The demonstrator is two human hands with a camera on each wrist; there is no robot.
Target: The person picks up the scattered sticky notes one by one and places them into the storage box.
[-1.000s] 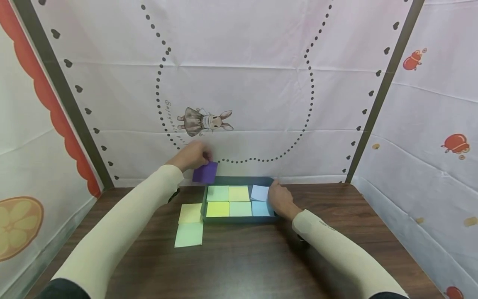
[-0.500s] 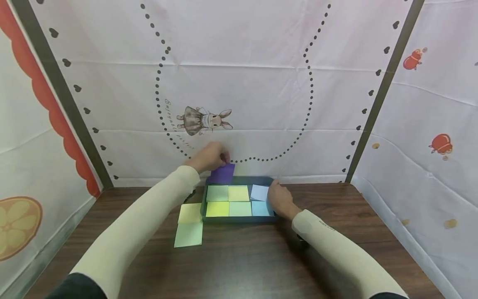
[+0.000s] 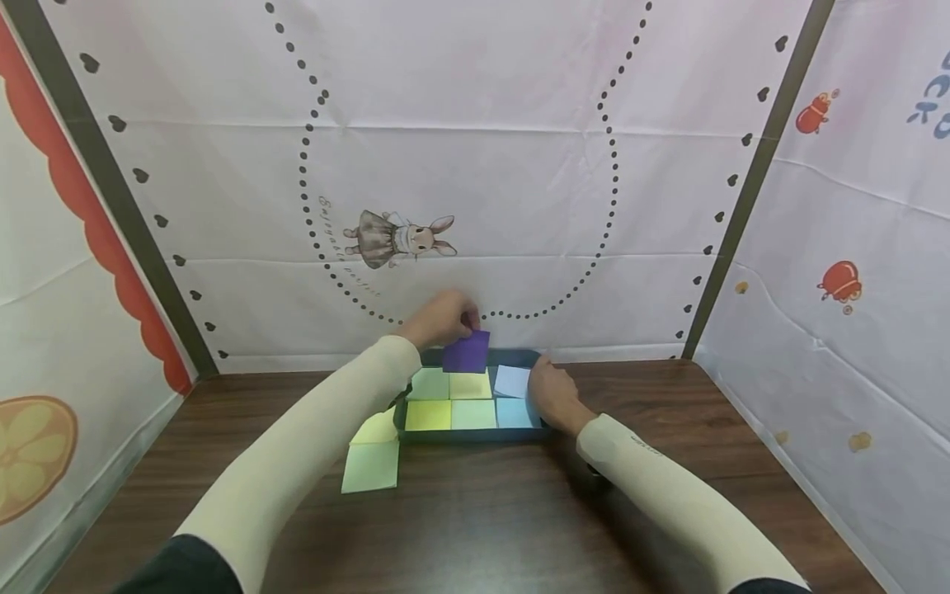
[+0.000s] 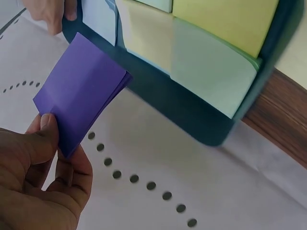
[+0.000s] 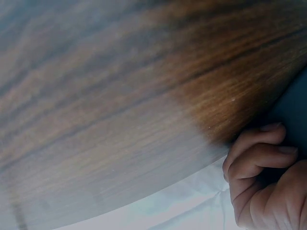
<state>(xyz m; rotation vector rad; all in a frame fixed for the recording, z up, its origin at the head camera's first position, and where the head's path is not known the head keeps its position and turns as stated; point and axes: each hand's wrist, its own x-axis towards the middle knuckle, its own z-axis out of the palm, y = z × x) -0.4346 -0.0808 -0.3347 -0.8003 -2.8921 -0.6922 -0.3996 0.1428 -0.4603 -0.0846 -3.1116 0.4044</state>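
Observation:
My left hand pinches a purple sticky-note pad by its edge between thumb and fingers. In the left wrist view the pad shows a few loose layers at one edge. It is held tilted over the back edge of a dark teal tray. My right hand grips the tray's right end; in the right wrist view its curled fingers lie against the dark side wall. Two rows of square pads fill the tray: green, yellow and blue, with a pale blue one slightly askew.
Left of the tray, a pale yellow pad and a light green pad lie on the dark wooden table. A printed white cloth hangs right behind the tray, with more cloth at both sides.
My left hand has carried the purple pad rightward, from the tray's back left corner to over the middle of its back edge. The right hand stays on the tray's right end.

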